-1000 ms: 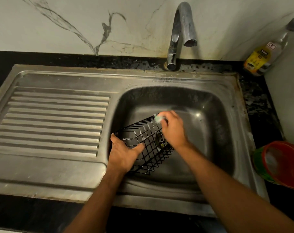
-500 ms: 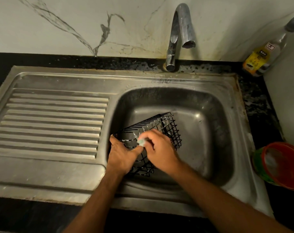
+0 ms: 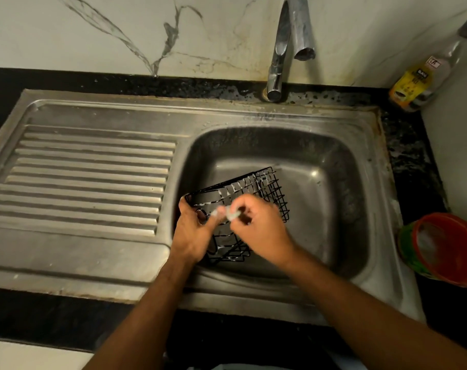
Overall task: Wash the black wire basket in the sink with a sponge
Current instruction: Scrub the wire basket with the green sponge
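Observation:
The black wire basket [image 3: 264, 188] lies tilted on its side in the steel sink bowl [image 3: 331, 182], with soap foam on its upper wires. My left hand [image 3: 192, 233] grips the basket's near left end, thumb over the rim. My right hand [image 3: 261, 233] pinches a small pale sponge [image 3: 231, 213] and presses it against the wires at the basket's left part, right next to my left thumb. My hands hide much of the basket's near side.
A ribbed steel drainboard [image 3: 85, 182] lies left of the bowl. The tap [image 3: 288, 46] stands behind it, no water running. A yellow-labelled bottle [image 3: 422, 78] leans at the back right. A red-rimmed green tub [image 3: 440, 249] sits on the right counter.
My right hand has slid the sponge from the basket's far right end to its near left part, beside my left thumb. The left hand has kept its grip.

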Motion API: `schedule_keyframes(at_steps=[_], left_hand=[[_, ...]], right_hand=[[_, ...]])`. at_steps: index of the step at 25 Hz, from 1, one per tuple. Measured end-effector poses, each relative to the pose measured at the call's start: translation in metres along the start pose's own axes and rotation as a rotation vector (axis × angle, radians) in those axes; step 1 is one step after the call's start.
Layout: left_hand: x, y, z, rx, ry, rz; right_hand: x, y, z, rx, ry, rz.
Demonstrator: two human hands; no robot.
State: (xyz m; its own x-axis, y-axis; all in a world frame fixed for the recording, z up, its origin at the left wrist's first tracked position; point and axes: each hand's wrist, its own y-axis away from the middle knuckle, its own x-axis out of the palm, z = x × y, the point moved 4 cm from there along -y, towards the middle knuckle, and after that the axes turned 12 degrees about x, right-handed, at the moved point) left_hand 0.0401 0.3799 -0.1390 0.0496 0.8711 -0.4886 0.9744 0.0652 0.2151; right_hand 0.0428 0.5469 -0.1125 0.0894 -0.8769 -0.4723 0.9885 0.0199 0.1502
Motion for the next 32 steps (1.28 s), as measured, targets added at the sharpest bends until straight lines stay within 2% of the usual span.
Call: schedule_keyframes(at_steps=[2,3,5,7,9,11,13,15,16,18,20,22,23,27,30,32], left_hand=[[0.001,0.0,0.001,-0.012,0.03,-0.02],[0.001,0.0,0.002,-0.021,0.036,-0.031],[0.001,0.0,0.002,-0.023,0.041,-0.043],[0.003,0.001,-0.001,-0.006,0.051,-0.021],[0.004,0.0,0.0,-0.028,0.045,-0.012],[0.004,-0.002,0.0,-0.04,0.054,-0.011],[0.005,-0.004,0.001,-0.049,0.058,-0.016],[0.007,-0.007,0.003,-0.061,0.04,-0.015],[0.007,-0.008,0.005,-0.066,0.033,-0.012],[0.009,-0.008,0.007,-0.076,0.021,-0.01],[0.009,-0.008,0.005,-0.062,0.013,-0.019],[0.009,-0.007,0.004,-0.042,0.015,-0.029],[0.008,-0.008,0.005,-0.037,0.015,-0.032],[0.008,-0.009,0.007,-0.033,0.017,-0.033],[0.008,-0.01,0.009,-0.03,0.007,-0.029],[0.007,-0.008,0.004,-0.031,-0.008,-0.015]], right_hand=[[0.004,0.003,0.005,-0.097,0.093,0.037],[-0.001,-0.006,-0.005,-0.077,0.132,0.016],[-0.018,-0.031,-0.043,0.086,0.151,-0.083],[-0.041,-0.055,-0.082,0.331,0.186,-0.199],[-0.05,-0.065,-0.095,0.436,0.186,-0.265],[-0.039,-0.057,-0.073,0.343,0.139,-0.214],[-0.021,-0.031,-0.043,0.167,0.093,-0.086],[-0.014,-0.017,-0.038,0.056,0.095,0.008],[-0.018,-0.022,-0.047,0.057,0.106,0.005],[-0.034,-0.046,-0.081,0.194,0.132,-0.105],[-0.053,-0.068,-0.117,0.436,0.14,-0.24],[-0.056,-0.076,-0.136,0.597,0.137,-0.282],[-0.053,-0.074,-0.133,0.607,0.121,-0.268],[-0.027,-0.031,-0.086,0.475,0.082,-0.136],[-0.002,0.005,-0.039,0.24,0.02,-0.009],[0.01,0.018,-0.022,0.088,0.074,0.048]])
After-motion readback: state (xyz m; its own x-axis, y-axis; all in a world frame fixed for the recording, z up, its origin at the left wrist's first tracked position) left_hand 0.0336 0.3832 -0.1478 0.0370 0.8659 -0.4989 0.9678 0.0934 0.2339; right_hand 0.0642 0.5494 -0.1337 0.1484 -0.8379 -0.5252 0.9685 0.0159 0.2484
